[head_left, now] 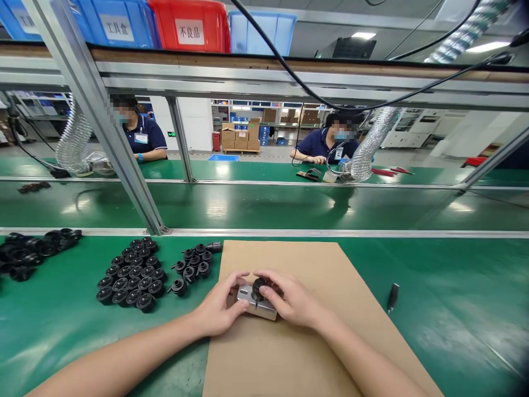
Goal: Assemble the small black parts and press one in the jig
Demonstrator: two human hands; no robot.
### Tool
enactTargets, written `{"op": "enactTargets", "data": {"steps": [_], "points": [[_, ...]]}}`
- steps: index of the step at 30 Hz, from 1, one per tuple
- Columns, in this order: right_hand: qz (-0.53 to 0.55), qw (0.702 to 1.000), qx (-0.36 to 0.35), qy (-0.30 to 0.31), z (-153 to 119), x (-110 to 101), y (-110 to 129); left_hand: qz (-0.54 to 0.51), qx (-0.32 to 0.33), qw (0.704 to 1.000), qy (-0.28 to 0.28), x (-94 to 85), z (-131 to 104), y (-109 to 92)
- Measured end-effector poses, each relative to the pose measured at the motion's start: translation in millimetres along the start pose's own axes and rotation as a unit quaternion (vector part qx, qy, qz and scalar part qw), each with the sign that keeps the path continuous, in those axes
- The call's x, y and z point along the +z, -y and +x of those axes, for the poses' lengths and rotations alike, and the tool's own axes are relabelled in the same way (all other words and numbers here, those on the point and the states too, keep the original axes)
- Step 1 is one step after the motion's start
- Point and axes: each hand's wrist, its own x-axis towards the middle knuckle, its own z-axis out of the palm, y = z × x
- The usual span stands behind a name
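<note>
A silver metal block [264, 311] lies on a brown cardboard sheet [297, 353]. On top of the block sits a round black part [258, 288]. My left hand [223, 306] grips the block's left end, thumb at the front and fingers behind. My right hand [287, 298] has its thumb and fingers closed around the black part. The undersides of the block and the black part are hidden.
Many round black parts [134, 275] stand in rows left of the cardboard, with smaller black parts [194, 262] beside them. More black pieces [28, 253] lie far left. A black-handled tool [393, 298] lies right. Two people sit beyond the metal frame [289, 234].
</note>
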Motion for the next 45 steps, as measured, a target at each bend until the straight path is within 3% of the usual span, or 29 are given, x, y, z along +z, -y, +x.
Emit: {"op": "enactTargets", "data": {"steps": [8, 14, 19, 24, 32, 38, 41, 45], "points": [[-0.012, 1.0, -0.008, 0.023, 0, -3, 0, 0.003, 0.004, 1.0, 0.003, -1.3, 6, 0], [-0.017, 1.0, 0.013, 0.002, 0, 0, -3, -0.007, 0.009, 1.0, 0.011, -1.6, 6, -4], [-0.07, 0.997, -0.022, 0.015, 1, -3, -3, -0.006, 0.004, 1.0, 0.011, -2.0, 6, -6], [-0.063, 0.997, -0.023, 0.041, 3, -6, -2, -0.005, 0.001, 1.0, 0.005, -0.7, 7, -1], [-0.044, 0.999, -0.006, 0.027, 3, -1, -15, -0.002, 0.002, 1.0, 0.002, -1.4, 9, -4], [-0.038, 0.999, -0.007, 0.034, 4, 1, -12, -0.007, 0.009, 1.0, 0.003, -1.1, 8, -1], [-0.032, 0.999, -0.009, 0.029, 2, -10, -17, -0.01, 0.011, 1.0, 0.005, -0.8, 8, 1], [-0.048, 0.997, 0.033, -0.05, -2, -39, -37, -0.008, 0.02, 0.999, 0.026, -1.7, 6, 2]]}}
